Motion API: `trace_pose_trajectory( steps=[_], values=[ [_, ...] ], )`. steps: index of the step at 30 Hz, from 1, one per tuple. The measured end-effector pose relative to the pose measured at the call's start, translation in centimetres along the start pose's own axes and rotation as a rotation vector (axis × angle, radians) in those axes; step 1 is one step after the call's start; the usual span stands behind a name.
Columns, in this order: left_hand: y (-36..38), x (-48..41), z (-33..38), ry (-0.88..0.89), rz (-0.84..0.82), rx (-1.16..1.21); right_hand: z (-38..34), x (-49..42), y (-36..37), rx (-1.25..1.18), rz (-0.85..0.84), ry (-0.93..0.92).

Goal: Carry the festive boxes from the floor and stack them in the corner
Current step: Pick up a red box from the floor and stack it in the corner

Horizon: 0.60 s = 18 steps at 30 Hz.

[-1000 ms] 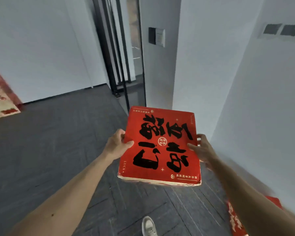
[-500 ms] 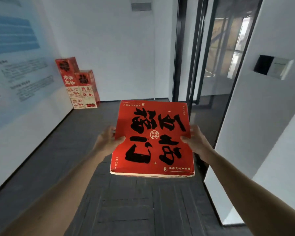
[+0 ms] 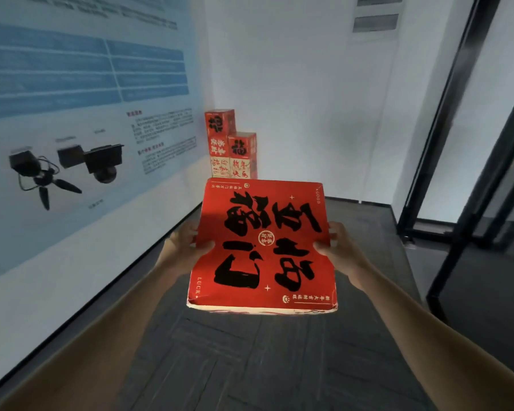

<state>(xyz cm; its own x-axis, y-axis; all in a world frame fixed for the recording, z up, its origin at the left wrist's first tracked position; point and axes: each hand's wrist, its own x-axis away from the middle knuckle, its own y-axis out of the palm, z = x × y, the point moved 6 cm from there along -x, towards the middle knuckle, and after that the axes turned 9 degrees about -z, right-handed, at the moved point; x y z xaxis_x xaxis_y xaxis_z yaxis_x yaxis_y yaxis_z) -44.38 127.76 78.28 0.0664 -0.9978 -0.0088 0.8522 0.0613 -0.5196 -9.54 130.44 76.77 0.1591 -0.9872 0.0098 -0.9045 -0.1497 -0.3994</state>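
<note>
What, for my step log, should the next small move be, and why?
Probably a step forward toward the stack in the corner: the left hand and right hand grip the box by its sides, and the stack stands well ahead, across the floor.

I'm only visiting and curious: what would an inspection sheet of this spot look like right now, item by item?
Surface: dark grey carpet-tile floor.
Job's things: a flat red box with black lettering, held above the floor; stacked boxes stand in the corner ahead, the left column taller than the right.
Clutter: nothing seen.
Grippers: the left hand grips the box's left edge and the right hand grips its right edge, thumbs on top.
Cables: nothing seen.
Surroundings: a large blue-and-white poster on the left wall; a black-framed glass door on the right.
</note>
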Motion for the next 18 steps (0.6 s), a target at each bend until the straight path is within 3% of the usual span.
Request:
trace_pose_trajectory(
  steps=[8, 18],
  values=[
    [-7.6, -16.8, -6.8, -0.055, 0.063, 0.113, -2.6, -20.3, 7.2, 0.030, -0.059, -0.046],
    [-14.9, -42.3, -8.6, -0.008, 0.004, 0.121, -4.8, -43.7, 12.0, -0.095, -0.041, 0.028]
  ],
)
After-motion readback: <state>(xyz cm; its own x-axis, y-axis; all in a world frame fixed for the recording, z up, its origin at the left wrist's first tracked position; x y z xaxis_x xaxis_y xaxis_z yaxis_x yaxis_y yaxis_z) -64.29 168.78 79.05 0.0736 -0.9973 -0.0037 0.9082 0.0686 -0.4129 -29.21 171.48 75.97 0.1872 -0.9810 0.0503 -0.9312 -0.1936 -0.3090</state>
